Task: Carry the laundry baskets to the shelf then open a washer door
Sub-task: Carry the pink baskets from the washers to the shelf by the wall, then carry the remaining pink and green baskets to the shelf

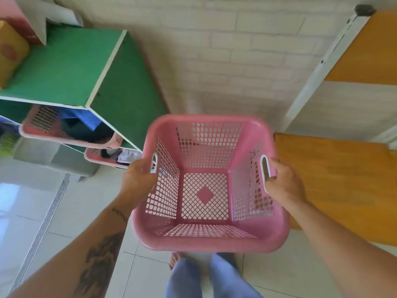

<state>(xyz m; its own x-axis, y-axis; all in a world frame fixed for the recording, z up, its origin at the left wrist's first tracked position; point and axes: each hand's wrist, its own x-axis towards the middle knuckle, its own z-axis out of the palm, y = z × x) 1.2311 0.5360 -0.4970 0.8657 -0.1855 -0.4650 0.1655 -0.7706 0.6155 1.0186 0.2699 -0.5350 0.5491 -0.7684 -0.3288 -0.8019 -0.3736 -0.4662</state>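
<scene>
I hold an empty pink laundry basket in front of me, above the floor. My left hand grips its left handle slot and my right hand grips its right handle slot. To the left stands a green shelf unit. Two other pink baskets with clothes in them sit in its compartments, one upper and one lower. No washer is in view.
An orange shelf rack with white posts stands close on the right, touching the basket's right side. A white brick wall is ahead. Boxes lie on the green shelf top. A floor drain strip runs along the left.
</scene>
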